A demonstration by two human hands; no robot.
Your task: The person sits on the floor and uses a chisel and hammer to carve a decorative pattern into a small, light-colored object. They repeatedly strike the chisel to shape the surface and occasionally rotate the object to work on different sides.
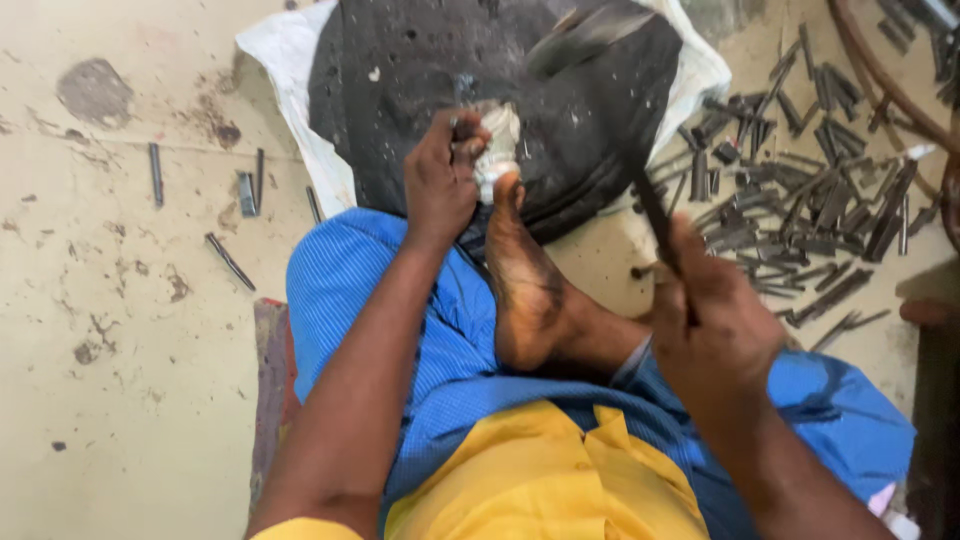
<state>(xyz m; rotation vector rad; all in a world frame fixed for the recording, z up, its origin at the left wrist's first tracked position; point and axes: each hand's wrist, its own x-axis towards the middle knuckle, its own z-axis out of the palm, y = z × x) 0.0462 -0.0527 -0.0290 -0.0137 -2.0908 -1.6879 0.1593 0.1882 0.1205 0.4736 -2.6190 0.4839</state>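
My left hand (pixel 440 180) is closed around a small dark metal piece, pressing it down on a pale shiny block (pixel 497 140) that sits on a black mat (pixel 400 80). My bare foot (pixel 522 275) rests beside it, toes touching the block. My right hand (pixel 715 320) is raised to the right, gripping the handle of a dark hammer-like tool; its head (pixel 585 35) is blurred above the mat.
A heap of several dark metal rods and strips (pixel 800 190) lies on the floor to the right. A few loose rods (pixel 230 260) lie at the left on the stained pale floor. White sacking (pixel 280 60) edges the mat. A curved rusty ring (pixel 880 80) is at far right.
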